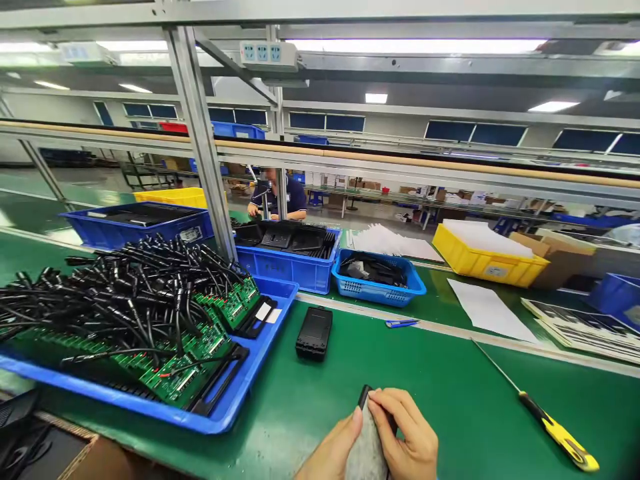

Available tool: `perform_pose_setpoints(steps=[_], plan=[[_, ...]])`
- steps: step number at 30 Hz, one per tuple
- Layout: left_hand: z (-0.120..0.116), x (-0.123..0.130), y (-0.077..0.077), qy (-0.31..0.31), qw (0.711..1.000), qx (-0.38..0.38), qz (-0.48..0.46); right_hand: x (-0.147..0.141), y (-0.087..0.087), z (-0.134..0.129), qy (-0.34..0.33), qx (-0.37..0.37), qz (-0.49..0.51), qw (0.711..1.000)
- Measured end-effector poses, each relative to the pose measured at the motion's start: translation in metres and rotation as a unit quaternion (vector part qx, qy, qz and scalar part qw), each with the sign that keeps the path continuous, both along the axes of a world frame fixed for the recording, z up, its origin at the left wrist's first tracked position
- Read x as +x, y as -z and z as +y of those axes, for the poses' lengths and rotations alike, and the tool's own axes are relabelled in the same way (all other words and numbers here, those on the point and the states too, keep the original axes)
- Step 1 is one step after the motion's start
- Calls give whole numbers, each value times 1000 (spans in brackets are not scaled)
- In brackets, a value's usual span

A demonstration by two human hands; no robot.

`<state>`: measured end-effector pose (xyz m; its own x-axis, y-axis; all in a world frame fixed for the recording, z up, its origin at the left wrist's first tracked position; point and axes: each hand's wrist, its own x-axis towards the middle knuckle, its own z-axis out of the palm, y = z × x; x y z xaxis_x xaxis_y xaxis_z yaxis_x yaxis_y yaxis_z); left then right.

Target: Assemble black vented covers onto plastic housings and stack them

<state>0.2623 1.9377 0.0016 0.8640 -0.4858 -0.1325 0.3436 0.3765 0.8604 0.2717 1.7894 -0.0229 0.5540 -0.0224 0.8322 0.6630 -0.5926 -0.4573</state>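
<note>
Near the front edge of the bench, both hands are closed on a flat grey piece with a black edge [366,443]; its exact kind I cannot make out. My left hand [330,450] grips it from the left, thumb along the side. On the right, my right hand [407,433] pinches its upper end with thumb and fingertips. The lower part runs out of view. A black plastic case [314,332] lies on the green bench just beyond my hands. To the left, a blue tray [260,363] holds several green circuit boards [193,357] with black cables.
A yellow-and-black screwdriver [555,427] lies at the right, a blue utility knife [401,323] farther back. Blue bins [283,265] and a light-blue basket [380,291] of black parts stand behind. White paper [490,310] and a yellow bin [493,263] are back right. A person [293,197] sits opposite.
</note>
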Motion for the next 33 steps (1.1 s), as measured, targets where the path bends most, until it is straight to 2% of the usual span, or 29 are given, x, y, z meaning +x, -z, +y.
perform_pose_setpoints(steps=[3, 7, 9, 13, 19, 23, 25, 29, 33], plan=[[-3, 0, 10, 32, 999, 19, -19, 0, -7, -4, -21, -22, 73, 997], [-9, 3, 30, 47, 998, -45, 18, 1, -12, -9, -65, -50, 107, 991], [-11, 4, 37, 46, 995, -76, 51, 1, -11, -11, -63, -48, 98, 992], [-10, 3, 44, 27, 996, -68, 44, 3, -6, -11, -34, -58, 60, 996], [-5, 1, 47, 24, 999, 0, 46, 5, -2, -12, -50, -119, 76, 989], [-8, 1, 55, 18, 995, -48, 88, 6, -3, -19, -100, -153, 155, 971], [-11, 3, 63, 22, 991, -69, 111, 6, -3, -21, -125, -135, 180, 966], [-13, 7, 74, 22, 992, -61, 103, 10, -2, -19, -111, -101, 122, 981], [-10, 8, 67, 20, 994, -52, 96, 13, -4, -14, -57, -144, 69, 985]])
